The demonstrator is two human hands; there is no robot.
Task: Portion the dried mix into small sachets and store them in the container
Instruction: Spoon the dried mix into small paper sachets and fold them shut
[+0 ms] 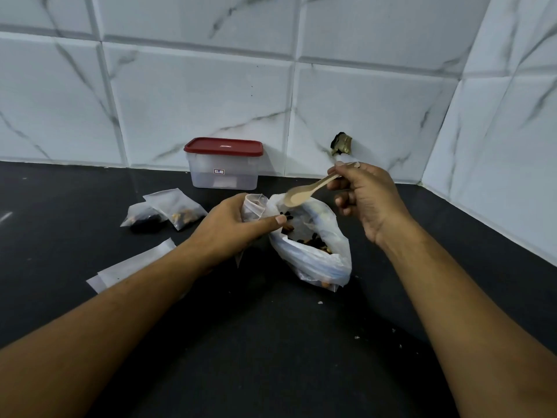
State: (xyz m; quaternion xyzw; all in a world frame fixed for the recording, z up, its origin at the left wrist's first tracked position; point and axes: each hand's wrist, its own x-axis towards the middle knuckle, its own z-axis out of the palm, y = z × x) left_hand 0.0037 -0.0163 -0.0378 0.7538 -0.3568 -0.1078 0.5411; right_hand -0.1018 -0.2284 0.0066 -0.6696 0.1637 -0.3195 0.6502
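Observation:
My left hand grips a small clear sachet with its mouth held open, just left of the big plastic bag of dried mix. My right hand pinches the handle of a wooden spoon, whose bowl hangs above the bag's open mouth, close to the sachet. Dark and brown pieces of the mix show inside the bag. Two filled sachets lie on the counter to the left. The clear container with a red lid stands shut against the wall.
Flat empty sachets lie on the black counter under my left forearm. White marble tiles form the back wall and a side wall at the right. A dark hole breaks the tile behind my right hand. Crumbs dot the counter near the bag.

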